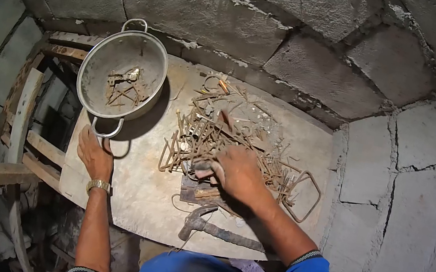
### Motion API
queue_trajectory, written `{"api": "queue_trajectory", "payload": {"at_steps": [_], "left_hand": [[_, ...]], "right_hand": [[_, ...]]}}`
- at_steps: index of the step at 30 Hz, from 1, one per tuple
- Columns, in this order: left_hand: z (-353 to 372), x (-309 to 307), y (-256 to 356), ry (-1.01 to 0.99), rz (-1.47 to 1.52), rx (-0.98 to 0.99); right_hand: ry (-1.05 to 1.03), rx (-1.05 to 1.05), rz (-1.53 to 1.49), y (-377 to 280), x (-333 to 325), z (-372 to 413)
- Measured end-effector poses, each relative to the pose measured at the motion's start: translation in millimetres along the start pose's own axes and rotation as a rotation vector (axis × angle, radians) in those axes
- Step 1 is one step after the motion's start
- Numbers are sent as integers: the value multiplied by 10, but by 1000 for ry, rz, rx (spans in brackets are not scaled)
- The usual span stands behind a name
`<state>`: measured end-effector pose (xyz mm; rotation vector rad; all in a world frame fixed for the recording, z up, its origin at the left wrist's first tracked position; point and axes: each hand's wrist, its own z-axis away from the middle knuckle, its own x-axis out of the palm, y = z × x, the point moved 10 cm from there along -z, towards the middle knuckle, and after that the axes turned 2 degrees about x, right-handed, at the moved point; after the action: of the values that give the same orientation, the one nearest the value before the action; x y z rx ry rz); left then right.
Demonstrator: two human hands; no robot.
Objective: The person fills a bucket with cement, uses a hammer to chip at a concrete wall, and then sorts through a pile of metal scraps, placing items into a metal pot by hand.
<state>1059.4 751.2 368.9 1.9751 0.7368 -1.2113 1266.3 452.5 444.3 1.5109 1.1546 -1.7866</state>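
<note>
A two-handled metal pot (148, 102) stands tilted at the table's back left, with rusty nails and small metal bits (126, 92) inside. My left hand (95, 154) is closed at its near handle, a watch on the wrist. To the right spreads a heap of rusty nails, bent rods and scrap (213, 129). My right hand (240, 174) reaches into the heap's near side, fingers curled by a small grey and pinkish piece (202, 168) whose kind I cannot tell. A claw hammer (224, 234) lies below that hand.
Rough concrete block walls close in at the back (208, 19) and on the right (375, 162). The pale tabletop (133, 197) holds the pot and the scrap. Wooden beams (24, 115) stand at the left. A bent metal frame (306, 194) lies at the heap's right end.
</note>
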Motion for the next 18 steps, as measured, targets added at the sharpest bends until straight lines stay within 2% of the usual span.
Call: {"api": "queue_trajectory", "payload": {"at_steps": [1,4,5,7,9,11,14,18], "left_hand": [[5,-19,18,26,-7,18],[3,-20,37,14,-24,16],[-1,-10,39,13,-26,18],[13,-12,41,35,-46,28],[21,-18,42,37,-46,31],[2,-22,61,50,-42,38],[21,-7,34,60,-64,36],[21,-8,48,47,-75,45]], "right_hand": [[82,-76,-4,-102,-99,60],[7,-147,-103,-210,-216,162],[-245,-17,-162,-77,-104,68],[32,14,-356,380,-198,-186],[227,155,-118,811,-474,-562],[220,343,-83,1350,-267,-845],[115,346,-12,1606,136,-1085],[146,306,-12,1685,309,-1122]]}}
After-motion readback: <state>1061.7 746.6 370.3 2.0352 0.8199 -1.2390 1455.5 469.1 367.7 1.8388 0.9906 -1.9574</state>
